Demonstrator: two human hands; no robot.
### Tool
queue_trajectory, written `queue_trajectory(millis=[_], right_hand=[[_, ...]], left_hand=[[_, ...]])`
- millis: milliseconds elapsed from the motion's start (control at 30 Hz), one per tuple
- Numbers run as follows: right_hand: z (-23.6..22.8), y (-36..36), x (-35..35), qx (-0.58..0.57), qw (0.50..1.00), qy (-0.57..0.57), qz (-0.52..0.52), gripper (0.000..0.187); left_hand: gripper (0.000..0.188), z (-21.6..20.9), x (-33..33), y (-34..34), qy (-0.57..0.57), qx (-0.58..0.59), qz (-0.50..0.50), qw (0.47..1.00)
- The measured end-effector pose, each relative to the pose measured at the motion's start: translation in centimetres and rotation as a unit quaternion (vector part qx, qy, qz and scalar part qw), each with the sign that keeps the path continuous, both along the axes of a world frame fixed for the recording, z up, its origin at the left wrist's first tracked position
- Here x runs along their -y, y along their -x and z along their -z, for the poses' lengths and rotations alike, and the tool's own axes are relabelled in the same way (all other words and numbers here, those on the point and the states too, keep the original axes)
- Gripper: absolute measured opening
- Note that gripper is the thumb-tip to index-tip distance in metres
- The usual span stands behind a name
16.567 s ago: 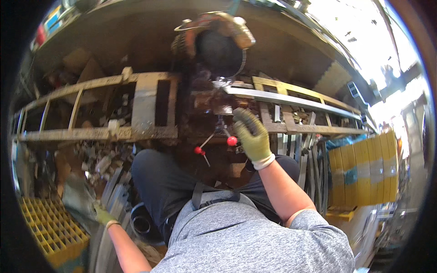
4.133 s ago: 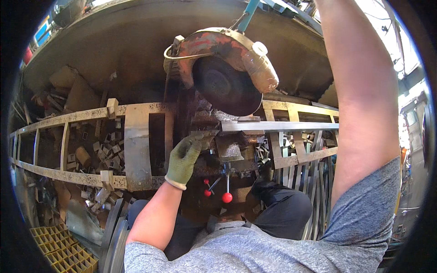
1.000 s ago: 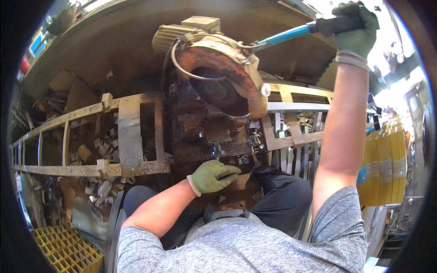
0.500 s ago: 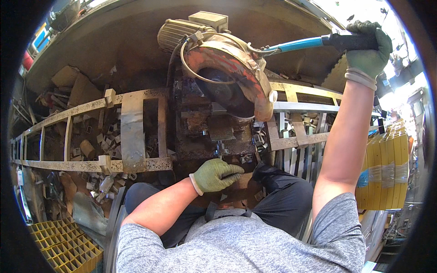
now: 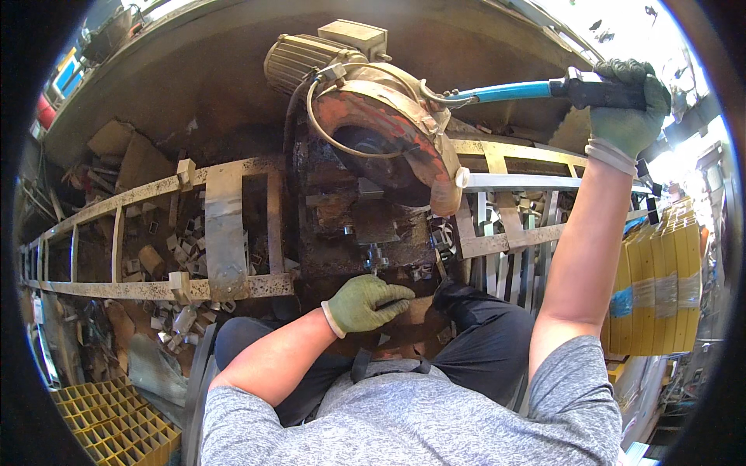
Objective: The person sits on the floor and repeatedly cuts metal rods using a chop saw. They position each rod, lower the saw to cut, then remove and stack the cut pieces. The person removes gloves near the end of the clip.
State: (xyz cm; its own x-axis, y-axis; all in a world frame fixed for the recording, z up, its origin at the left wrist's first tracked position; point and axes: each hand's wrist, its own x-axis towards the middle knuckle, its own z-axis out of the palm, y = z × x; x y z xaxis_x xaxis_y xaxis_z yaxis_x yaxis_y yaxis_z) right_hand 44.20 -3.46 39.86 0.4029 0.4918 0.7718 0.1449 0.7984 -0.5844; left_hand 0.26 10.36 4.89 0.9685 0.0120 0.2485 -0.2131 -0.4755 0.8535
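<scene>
From where I stand, the right hand (image 5: 631,109), gloved, is raised on the person's right, its grip closed round the black handle (image 5: 604,94) at the end of a blue lever (image 5: 509,92). The left hand (image 5: 364,304), in a green glove, is low in front of the clamp screw (image 5: 375,256), fingers curled; whether its grip is pinching anything I cannot tell, since the palm is hidden.

In my judgement, the step in hand is controlling the saw head by its lever. Any further movement would call for a firm, even hold on the handle, with the left hand kept well apart from the dark cutting disc (image 5: 404,186).

The disc sits tilted beneath a curved guard (image 5: 373,109), its orange paint worn to bare metal. Behind it is a ribbed, dust-coated motor (image 5: 307,62). The workpiece, a straight, pale metal length (image 5: 521,182), lies along the right support frame (image 5: 528,238); its inner end is obscured by the guard.

The left support frame (image 5: 124,289) is ladder-shaped, its rails speckled with grime. Short, hollow square offcuts (image 5: 186,252) lie loose beneath it. A yellow stack (image 5: 653,287), bound with clear film, stands on the right.
</scene>
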Motion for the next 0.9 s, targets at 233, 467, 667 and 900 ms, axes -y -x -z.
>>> queue_trajectory(millis=[233,467,667,900], right_hand=[[0.31,-0.18,0.24,0.0,1.0,-0.014,0.019,0.024],[0.29,-0.19,0.5,-0.009,1.0,-0.004,0.027,0.025],[0.25,-0.12,0.63,0.026,0.999,0.006,0.03,0.025],[0.53,-0.18,0.84,0.01,0.999,0.002,0.036,0.024]], left_hand=[[0.024,0.12,-0.01,0.04,0.027,0.015,-0.009,0.999],[0.023,0.73,0.05,0.17,0.025,0.028,-0.013,0.999],[0.024,0.28,-0.11,0.27,0.019,0.026,-0.009,0.999],[0.021,0.46,-0.15,0.35,0.033,0.024,-0.013,0.999]])
